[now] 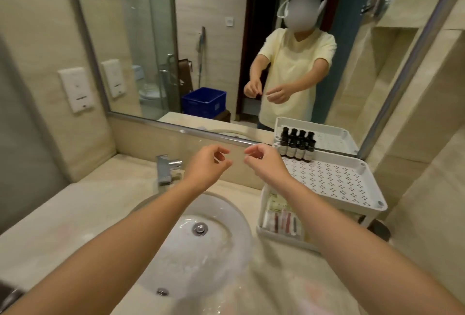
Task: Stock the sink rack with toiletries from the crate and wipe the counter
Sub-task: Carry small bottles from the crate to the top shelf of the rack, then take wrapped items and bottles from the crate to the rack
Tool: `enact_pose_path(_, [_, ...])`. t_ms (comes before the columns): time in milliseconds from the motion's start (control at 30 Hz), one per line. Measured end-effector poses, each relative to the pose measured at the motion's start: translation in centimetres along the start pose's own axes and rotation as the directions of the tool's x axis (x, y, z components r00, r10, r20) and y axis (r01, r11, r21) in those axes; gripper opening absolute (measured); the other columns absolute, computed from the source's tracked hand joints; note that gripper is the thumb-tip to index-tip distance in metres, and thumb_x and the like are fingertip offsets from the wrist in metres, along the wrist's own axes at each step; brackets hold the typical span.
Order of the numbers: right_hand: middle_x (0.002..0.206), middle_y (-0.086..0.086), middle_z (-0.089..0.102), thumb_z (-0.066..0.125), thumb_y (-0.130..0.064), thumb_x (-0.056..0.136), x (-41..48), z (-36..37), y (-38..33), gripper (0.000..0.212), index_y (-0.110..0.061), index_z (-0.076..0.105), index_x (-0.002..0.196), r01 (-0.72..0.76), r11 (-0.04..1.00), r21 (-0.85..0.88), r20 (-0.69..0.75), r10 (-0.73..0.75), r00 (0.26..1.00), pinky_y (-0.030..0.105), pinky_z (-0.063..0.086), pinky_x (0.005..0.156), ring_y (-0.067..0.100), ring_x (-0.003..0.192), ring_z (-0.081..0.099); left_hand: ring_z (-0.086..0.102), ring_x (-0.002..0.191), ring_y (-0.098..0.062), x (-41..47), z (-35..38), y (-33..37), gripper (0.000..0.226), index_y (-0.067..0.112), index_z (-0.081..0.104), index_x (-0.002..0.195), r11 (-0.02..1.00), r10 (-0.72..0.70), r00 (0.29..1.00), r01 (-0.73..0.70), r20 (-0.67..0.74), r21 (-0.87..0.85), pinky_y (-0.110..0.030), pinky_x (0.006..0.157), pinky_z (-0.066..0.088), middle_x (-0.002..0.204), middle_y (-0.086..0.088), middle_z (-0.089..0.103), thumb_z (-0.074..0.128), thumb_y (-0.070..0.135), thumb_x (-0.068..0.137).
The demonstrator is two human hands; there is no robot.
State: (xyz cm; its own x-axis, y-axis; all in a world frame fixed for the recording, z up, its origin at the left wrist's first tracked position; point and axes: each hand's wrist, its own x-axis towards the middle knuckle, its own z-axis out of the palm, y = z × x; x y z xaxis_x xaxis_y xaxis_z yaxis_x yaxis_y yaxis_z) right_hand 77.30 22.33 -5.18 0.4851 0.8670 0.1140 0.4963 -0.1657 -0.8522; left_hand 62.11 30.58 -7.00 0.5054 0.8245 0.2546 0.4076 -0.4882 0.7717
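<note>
Left hand (206, 167) and right hand (264, 164) hover near four bottles (292, 149).

Bottles (297, 150) on rack (334, 181), right of sink (226, 214)

The person wears a pale yellow T-shirt (294, 63) (short sleeves), forearms (130, 239) bare.

Four dark bottles (297, 150) atop white rack (334, 181)
</note>
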Motion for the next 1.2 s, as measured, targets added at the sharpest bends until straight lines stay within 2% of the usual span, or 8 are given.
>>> enact_pose_path(133, [0.095,-0.002,0.065,0.067,-0.022,0.085,-3.5,6.2,-2.7,0.023,-0.021,0.065,0.107,0.018,1.000,-0.016,0.175,-0.015,0.984,0.027,0.050,0.070,0.014,0.085,0.062,0.061,0.081,-0.007,-5.2,-6.0,-3.4,0.024,0.025,0.066,0.106,0.995,-0.100,0.992,0.098,-0.077,-0.032,-0.028,0.077,0.052,0.091,0.008,0.065,0.072,0.032,0.084])
enact_pose_path(233, [0.091,0.001,0.067,0.068,-0.018,0.082,-6.5,11.2,-4.6,0.023,-0.021,0.064,0.104,0.052,0.998,-0.018,0.280,-0.045,0.959,0.032,0.050,0.074,0.015,0.080,0.061,0.061,0.078,-0.008,-10.1,-10.1,-6.6,0.025,0.024,0.066,0.105,0.981,-0.192,0.973,0.188,-0.126,-0.039,-0.032,0.078,0.053,0.090,0.008,0.066,0.073,0.032,0.083])
enact_pose_path(500, [0.097,-0.001,0.064,0.067,-0.021,0.081,-15.1,23.9,-10.2,0.030,-0.021,0.061,0.110,0.191,0.981,-0.041,0.507,-0.144,0.850,0.030,0.050,0.076,0.017,0.087,0.062,0.061,0.081,-0.010,-24.5,-19.9,-14.2,0.019,0.028,0.063,0.104,0.915,-0.393,0.866,0.402,-0.309,-0.037,-0.034,0.077,0.054,0.093,0.006,0.065,0.068,0.033,0.086])
enact_pose_path(700, [0.102,-0.004,0.060,0.065,-0.024,0.081,-22.2,32.6,-14.2,0.032,-0.023,0.062,0.113,0.380,0.924,-0.045,0.658,-0.258,0.707,0.027,0.047,0.069,0.013,0.085,0.059,0.062,0.079,-0.011,-35.7,-26.7,-18.0,0.012,0.037,0.061,0.090,0.844,-0.509,0.740,0.529,-0.441,-0.087,-0.032,0.076,0.052,0.090,0.006,0.067,0.069,0.031,0.084])
enact_pose_path(833, [0.100,-0.003,0.062,0.067,-0.024,0.082,-27.1,37.4,-17.1,0.033,-0.021,0.062,0.114,0.467,0.884,0.026,0.725,-0.338,0.600,0.030,0.050,0.082,0.015,0.091,0.059,0.062,0.079,-0.010,-43.0,-30.7,-19.2,0.013,0.039,0.060,0.083,0.780,-0.572,0.633,0.617,-0.521,-0.105,-0.036,0.084,0.053,0.087,0.007,0.067,0.071,0.031,0.082])
enact_pose_path(900, [0.099,-0.005,0.061,0.067,-0.027,0.082,-29.8,39.6,-18.5,0.033,-0.023,0.061,0.114,0.506,0.861,0.058,0.766,-0.364,0.531,0.030,0.050,0.083,0.014,0.092,0.059,0.060,0.076,-0.009,-46.6,-32.3,-19.6,0.011,0.038,0.061,0.085,0.742,-0.604,0.564,0.657,-0.564,-0.138,-0.036,0.084,0.053,0.088,0.008,0.068,0.071,0.032,0.082])
enact_pose_path(1067, [0.105,-0.005,0.061,0.065,-0.030,0.083,-35.2,43.9,-21.0,0.034,-0.025,0.061,0.116,0.562,0.820,0.109,0.839,-0.379,0.390,0.033,0.050,0.090,0.012,0.098,0.059,0.061,0.093,-0.005,-53.5,-34.3,-19.6,0.018,0.032,0.063,0.104,0.666,-0.657,0.439,0.719,-0.613,-0.199,-0.031,0.086,0.052,0.098,0.012,0.065,0.067,0.037,0.086])
enact_pose_path(1200, [0.104,-0.005,0.061,0.066,-0.030,0.084,-39.2,47.5,-22.9,0.032,-0.025,0.061,0.116,0.614,0.771,0.168,0.884,-0.394,0.252,0.032,0.049,0.089,0.011,0.095,0.058,0.059,0.096,-0.003,-58.4,-35.3,-19.8,0.022,0.031,0.063,0.109,0.604,-0.704,0.322,0.740,-0.634,-0.295,-0.032,0.089,0.052,0.102,0.014,0.064,0.064,0.037,0.088])
